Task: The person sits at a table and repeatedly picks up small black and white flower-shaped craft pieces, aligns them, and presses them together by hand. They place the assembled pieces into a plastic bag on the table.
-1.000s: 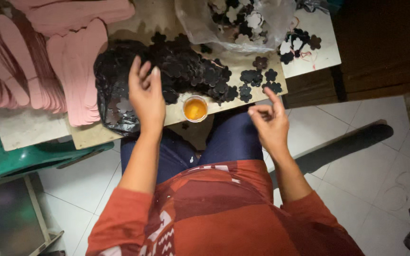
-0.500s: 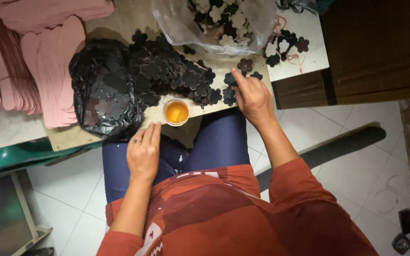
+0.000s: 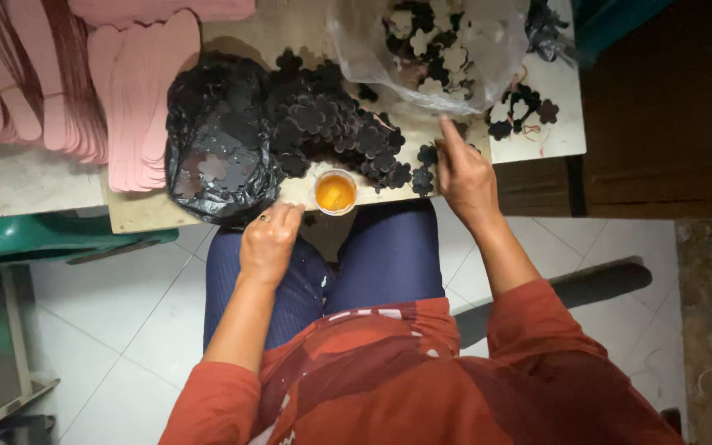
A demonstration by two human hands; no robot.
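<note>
Black flower-shaped cutouts [image 3: 323,124] lie heaped on the wooden board [image 3: 138,216], where the right hand [image 3: 465,175] has come forward to their far edge, fingers extended and holding nothing, while the left hand [image 3: 267,243] has dropped back, loosely curled, beside the small amber-filled cup [image 3: 334,191], above white floor tiles [image 3: 109,346].

A worn desk [image 3: 35,185] is carrying stacked pink cutouts [image 3: 84,82], a black bag [image 3: 216,140] and a clear bag [image 3: 438,58]. Black flower-shaped pieces [image 3: 331,124] are lying spread across it, and a small cup of amber liquid [image 3: 335,191] is sitting at its near edge.

Black bag [image 3: 220,152], clear bag [image 3: 430,49]
</note>
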